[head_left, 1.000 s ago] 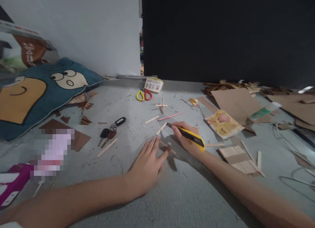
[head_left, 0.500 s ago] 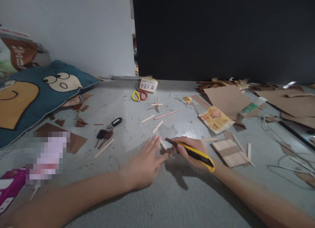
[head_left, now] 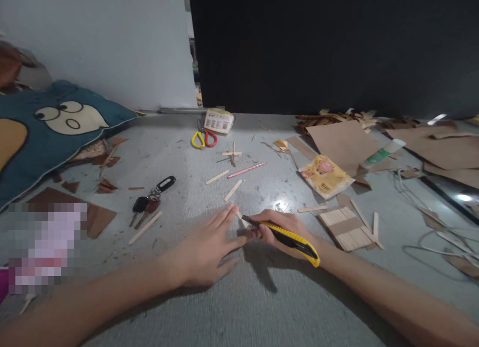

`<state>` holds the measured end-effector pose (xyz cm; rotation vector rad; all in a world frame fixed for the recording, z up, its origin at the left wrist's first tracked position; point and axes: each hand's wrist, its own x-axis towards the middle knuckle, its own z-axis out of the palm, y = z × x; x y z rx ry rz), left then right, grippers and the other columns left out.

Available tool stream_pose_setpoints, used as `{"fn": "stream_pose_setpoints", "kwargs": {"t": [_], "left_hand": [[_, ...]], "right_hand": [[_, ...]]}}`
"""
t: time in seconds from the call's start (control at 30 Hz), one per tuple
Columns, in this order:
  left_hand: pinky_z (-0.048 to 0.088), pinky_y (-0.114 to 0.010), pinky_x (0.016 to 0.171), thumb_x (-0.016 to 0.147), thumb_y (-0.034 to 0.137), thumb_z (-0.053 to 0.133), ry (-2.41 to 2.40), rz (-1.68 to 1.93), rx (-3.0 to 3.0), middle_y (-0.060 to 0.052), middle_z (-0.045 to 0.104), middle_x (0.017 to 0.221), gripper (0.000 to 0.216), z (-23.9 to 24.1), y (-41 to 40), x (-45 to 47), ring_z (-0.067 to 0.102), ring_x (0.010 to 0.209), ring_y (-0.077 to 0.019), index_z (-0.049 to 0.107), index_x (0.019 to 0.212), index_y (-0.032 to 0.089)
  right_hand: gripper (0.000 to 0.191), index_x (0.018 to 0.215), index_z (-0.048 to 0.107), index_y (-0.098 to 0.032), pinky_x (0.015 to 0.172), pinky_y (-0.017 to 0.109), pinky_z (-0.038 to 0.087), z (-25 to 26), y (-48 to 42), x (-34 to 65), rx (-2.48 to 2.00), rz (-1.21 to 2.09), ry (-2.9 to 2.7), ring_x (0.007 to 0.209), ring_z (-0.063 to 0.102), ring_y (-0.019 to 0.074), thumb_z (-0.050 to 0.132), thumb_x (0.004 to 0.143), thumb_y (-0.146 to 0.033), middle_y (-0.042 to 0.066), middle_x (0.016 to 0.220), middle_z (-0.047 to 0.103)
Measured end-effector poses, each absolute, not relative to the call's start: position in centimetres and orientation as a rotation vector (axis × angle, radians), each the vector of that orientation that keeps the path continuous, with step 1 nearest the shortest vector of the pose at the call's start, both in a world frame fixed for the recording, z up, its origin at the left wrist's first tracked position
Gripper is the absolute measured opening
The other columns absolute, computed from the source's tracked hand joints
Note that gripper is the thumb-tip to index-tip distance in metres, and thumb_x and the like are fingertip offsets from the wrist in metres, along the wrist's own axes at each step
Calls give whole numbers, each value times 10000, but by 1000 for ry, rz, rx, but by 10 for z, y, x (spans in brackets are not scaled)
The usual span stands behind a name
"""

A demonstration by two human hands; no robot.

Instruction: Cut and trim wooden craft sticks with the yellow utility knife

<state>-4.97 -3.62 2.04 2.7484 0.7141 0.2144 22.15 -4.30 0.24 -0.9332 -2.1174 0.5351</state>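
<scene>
My right hand is wrapped around a yellow and black utility knife, its tip pointing left and forward. The blade end lies over a small wooden craft stick on the table. My left hand holds this stick down, fingertips at its far end and thumb or forefinger near its close end. Just beyond are another craft stick, a third craft stick and a pink striped straw-like rod. A small cross-shaped stick piece stands farther back.
Keys and a loose stick lie left. Scissors rest by a small packet. To the right are a banded stick bundle, a yellow packet, a glue stick, cardboard and cables. A blue cushion sits left.
The view has shifted a little, so most things appear farther left and slightly higher. The knife's blade end now sits lower over the stick between my hands. Both hands keep their hold.
</scene>
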Motion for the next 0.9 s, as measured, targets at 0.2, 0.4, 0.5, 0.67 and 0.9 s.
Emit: {"fn": "stream_pose_setpoints", "kwargs": {"t": [0.2,0.4,0.5,0.67,0.9], "left_hand": [[257,-641,1291,1013,349,606,741,140,2713,-71,27,1810,658,22,-37,-48,82,1643,-441,398,1637,344],[300,-659,1270,1006,354,612,726,161,2690,-107,61,1804,648,23,-37,-47,125,1633,-460,423,1626,328],[311,-668,1262,1004,349,610,718,176,2689,-116,73,1800,639,23,-37,-47,139,1627,-471,437,1618,321],[311,-682,1255,1006,346,606,717,186,2700,-132,80,1796,625,22,-38,-46,148,1620,-491,448,1610,315],[337,-671,1245,1000,337,616,714,192,2708,-160,150,1779,622,27,-38,-45,187,1610,-494,467,1602,289]], "right_hand": [[186,1156,671,-201,607,217,574,3,-42,222,-929,551,-2131,652,739,126,530,1040,-239,33,837,785],[179,1159,669,-201,600,209,574,2,-42,223,-894,581,-2129,637,724,118,535,1046,-235,29,840,776],[202,1190,669,-196,627,210,583,1,-42,225,-907,607,-2143,668,739,119,531,1045,-224,37,869,786],[210,1197,659,-194,646,214,591,1,-43,225,-903,577,-2155,691,744,124,530,1030,-194,38,868,768],[238,1212,603,-208,624,217,580,1,-44,219,-805,445,-2185,671,710,122,493,1014,-134,27,860,723]]}}
